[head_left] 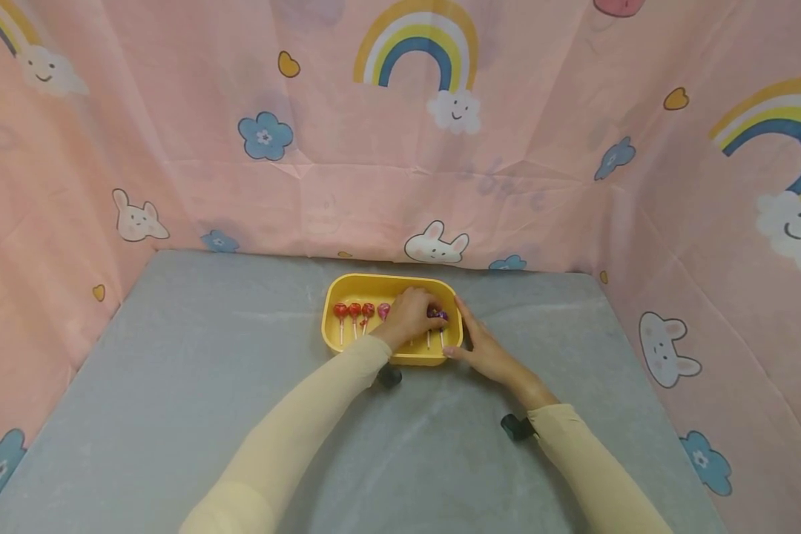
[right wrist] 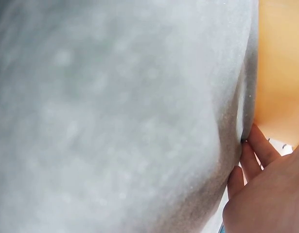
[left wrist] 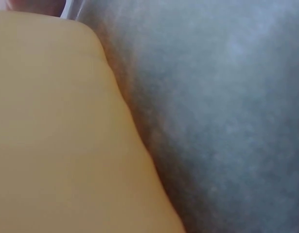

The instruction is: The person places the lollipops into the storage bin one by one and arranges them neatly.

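Note:
A yellow tray holds lollipops lying in a row with their sticks toward the person. Several red lollipops are at its left, then a pink lollipop. My left hand reaches over the front rim, covering the middle of the row. Its thumb and index finger pinch around a dark purple lollipop head near the right end, beside another purple lollipop. At the tray's right end, my right hand rests against the outer wall with fingers extended, the thumb at the front corner. Yellow wall fills the right wrist view's edge.
The tray sits on a grey cloth-covered table, near its back edge. Pink printed curtain hangs behind and along both sides. Dark wrist cameras hang beneath both forearms.

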Demonstrator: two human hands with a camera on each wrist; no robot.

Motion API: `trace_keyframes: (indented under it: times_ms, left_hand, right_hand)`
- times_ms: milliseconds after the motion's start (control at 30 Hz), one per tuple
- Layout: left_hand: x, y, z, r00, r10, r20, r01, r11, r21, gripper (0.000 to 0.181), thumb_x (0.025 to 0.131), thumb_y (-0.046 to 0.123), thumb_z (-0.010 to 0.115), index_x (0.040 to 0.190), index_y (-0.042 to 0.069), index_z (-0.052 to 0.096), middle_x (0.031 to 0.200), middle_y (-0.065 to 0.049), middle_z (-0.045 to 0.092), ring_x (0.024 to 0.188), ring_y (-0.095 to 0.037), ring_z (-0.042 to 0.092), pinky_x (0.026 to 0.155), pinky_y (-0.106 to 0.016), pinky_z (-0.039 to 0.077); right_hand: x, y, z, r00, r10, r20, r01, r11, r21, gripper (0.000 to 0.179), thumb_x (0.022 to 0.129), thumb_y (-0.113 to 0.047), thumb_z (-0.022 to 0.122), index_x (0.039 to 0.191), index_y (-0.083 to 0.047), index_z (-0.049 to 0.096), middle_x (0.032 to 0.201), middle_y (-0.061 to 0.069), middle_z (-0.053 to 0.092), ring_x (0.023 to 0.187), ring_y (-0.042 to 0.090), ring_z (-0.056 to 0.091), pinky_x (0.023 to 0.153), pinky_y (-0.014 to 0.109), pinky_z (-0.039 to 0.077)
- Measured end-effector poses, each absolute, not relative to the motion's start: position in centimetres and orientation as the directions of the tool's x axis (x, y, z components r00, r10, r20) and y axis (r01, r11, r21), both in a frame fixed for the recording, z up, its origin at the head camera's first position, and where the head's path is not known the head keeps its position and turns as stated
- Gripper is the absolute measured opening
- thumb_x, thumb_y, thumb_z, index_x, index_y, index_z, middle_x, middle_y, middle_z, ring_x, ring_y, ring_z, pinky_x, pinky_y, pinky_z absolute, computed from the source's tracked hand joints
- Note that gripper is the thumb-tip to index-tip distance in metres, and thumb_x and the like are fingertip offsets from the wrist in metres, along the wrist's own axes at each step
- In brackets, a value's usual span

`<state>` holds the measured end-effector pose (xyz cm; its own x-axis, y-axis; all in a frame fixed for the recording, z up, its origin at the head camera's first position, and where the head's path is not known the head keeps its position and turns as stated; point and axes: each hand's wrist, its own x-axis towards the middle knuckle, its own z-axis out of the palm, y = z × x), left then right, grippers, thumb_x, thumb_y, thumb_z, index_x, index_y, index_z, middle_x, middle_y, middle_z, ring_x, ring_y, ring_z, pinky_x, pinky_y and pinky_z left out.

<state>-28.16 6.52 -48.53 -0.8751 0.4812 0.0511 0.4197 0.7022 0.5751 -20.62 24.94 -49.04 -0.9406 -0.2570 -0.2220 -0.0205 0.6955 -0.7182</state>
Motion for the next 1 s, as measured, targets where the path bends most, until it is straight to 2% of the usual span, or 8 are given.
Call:
trace_keyframes:
  times_ms: [200, 433, 867, 1000]
  left_hand:
    - [-28.09, 6.36, -48.40, -0.872, 0.487, 0.050, 0.425, 0.703, 0.570, 0.030, 0.086, 0.040, 0.075, 0.106, 0.017, 0.077, 0.101, 0.004, 0.074, 0.100, -0.015, 0.057, 0.101, -0.034, 0.046]
    - [-28.18, 6.23, -48.36, -0.866, 0.494, 0.077, 0.456, 0.717, 0.526, 0.032, 0.086, 0.043, 0.075, 0.104, 0.017, 0.077, 0.099, 0.004, 0.076, 0.096, -0.016, 0.060, 0.095, -0.033, 0.047]
    - [-28.22, 6.04, -48.36, -0.875, 0.479, 0.064, 0.423, 0.695, 0.581, 0.029, 0.091, 0.041, 0.069, 0.105, 0.017, 0.076, 0.090, 0.005, 0.074, 0.087, -0.012, 0.059, 0.087, -0.029, 0.050]
    - [-28.17, 6.16, -48.32, -0.881, 0.469, 0.061, 0.410, 0.694, 0.591, 0.028, 0.093, 0.040, 0.068, 0.106, 0.016, 0.076, 0.096, 0.004, 0.075, 0.091, -0.012, 0.061, 0.091, -0.029, 0.052]
  right_hand:
    - [-20.69, 24.95, -49.18, -0.941, -0.268, -0.206, -0.040, 0.693, -0.720, 0.099, 0.090, -0.053, 0.065, 0.155, -0.045, -0.010, 0.169, 0.009, 0.004, 0.154, 0.042, 0.011, 0.120, 0.068, 0.015]
    - [-20.57, 25.15, -49.04, -0.936, -0.323, -0.139, -0.116, 0.656, -0.745, 0.101, 0.091, -0.047, 0.067, 0.158, -0.038, -0.007, 0.168, 0.014, 0.007, 0.153, 0.041, 0.014, 0.122, 0.065, 0.015]
    - [-20.66, 24.75, -49.14, -0.937, -0.311, -0.158, -0.095, 0.663, -0.743, 0.100, 0.092, -0.043, 0.068, 0.157, -0.041, -0.008, 0.169, 0.011, 0.005, 0.154, 0.040, 0.011, 0.121, 0.067, 0.014]
    - [-20.54, 24.83, -49.12, -0.937, -0.310, -0.161, -0.092, 0.663, -0.743, 0.100, 0.091, -0.046, 0.067, 0.157, -0.041, -0.009, 0.169, 0.011, 0.004, 0.154, 0.040, 0.010, 0.121, 0.067, 0.014]
